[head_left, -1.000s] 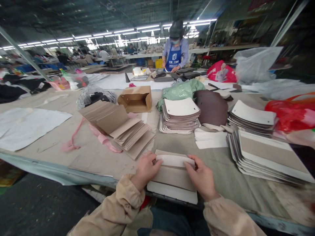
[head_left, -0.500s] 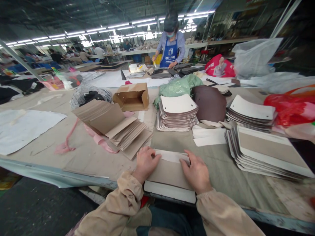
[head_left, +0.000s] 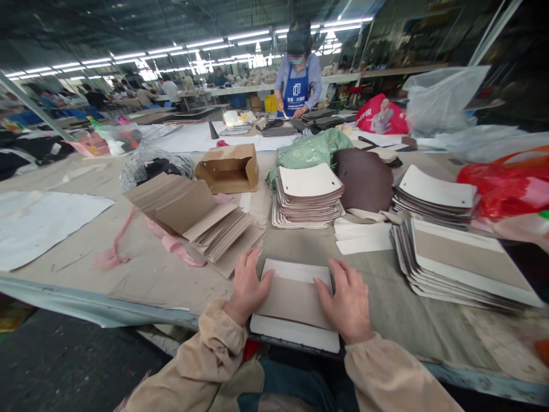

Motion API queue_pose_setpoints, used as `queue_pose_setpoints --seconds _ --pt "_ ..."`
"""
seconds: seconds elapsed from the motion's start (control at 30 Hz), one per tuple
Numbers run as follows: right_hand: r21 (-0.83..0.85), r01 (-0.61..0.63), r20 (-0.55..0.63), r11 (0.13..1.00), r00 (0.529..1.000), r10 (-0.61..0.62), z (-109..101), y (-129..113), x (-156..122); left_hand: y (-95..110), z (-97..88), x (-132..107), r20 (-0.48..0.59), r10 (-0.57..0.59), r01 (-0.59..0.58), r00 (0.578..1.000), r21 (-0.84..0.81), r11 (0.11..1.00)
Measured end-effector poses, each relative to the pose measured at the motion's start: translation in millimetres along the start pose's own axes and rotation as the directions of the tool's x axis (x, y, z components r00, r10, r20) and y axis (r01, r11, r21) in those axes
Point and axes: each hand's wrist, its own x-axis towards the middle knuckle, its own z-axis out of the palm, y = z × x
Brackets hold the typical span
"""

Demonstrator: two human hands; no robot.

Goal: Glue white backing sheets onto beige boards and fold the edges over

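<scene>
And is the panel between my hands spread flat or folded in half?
Spread flat: the panel shows beige between its white near band and white far band.

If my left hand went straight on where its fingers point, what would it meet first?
Probably the loose stack of rectangular brown cardboard sheets, just ahead of your left hand; depth is unclear.

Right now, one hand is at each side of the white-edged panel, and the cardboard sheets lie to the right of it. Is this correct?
Not fully: the cardboard sheets lie to the left of the white-edged panel, as the head view shows. The left hand and right hand are indeed at its two sides.
</scene>
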Motion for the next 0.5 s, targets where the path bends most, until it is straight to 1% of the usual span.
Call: queue_pose_setpoints --seconds 0.03,0.1,0.17,0.23,0.3,0.37,0.43,0.5 --pt "-0.004 0.048 0.024 0.999 0.999 -0.048 -3 -2 -2 1 -3.6 -3 0.003 0.056 -0.056 0.998 0.002 0.998" --pt "0.012 0.164 0.075 0.986 0.984 -0.164 -9 -6 -5 4 -11.2 -10 0.049 0.172 -0.172 0.984 0.003 0.985" --pt "0.039 0.267 0.125 0.963 0.955 -0.27 -13 -10 -9 8 -17.5 -18 0.119 0.273 -0.274 0.955 -0.009 0.962" --pt "0.056 0.332 0.185 0.942 0.923 -0.337 -14 -15 -11 13 -21.0 -26 0.188 0.336 -0.339 0.923 -0.02 0.941" --pt "0.066 0.366 0.239 0.928 0.897 -0.371 -12 -18 -13 16 -21.4 -31 0.255 0.361 -0.368 0.897 -0.021 0.929" --pt "0.069 0.38 0.271 0.922 0.883 -0.384 -9 -19 -14 17 -19.9 -33 0.309 0.355 -0.371 0.882 -0.006 0.929" --pt "0.068 0.379 0.286 0.923 0.879 -0.383 -6 -19 -15 16 -17.8 -34 0.346 0.345 -0.37 0.873 0.009 0.929" --pt "0.072 0.366 0.282 0.928 0.885 -0.371 -4 -19 -17 14 -15.9 -34 0.366 0.341 -0.373 0.866 0.017 0.928"
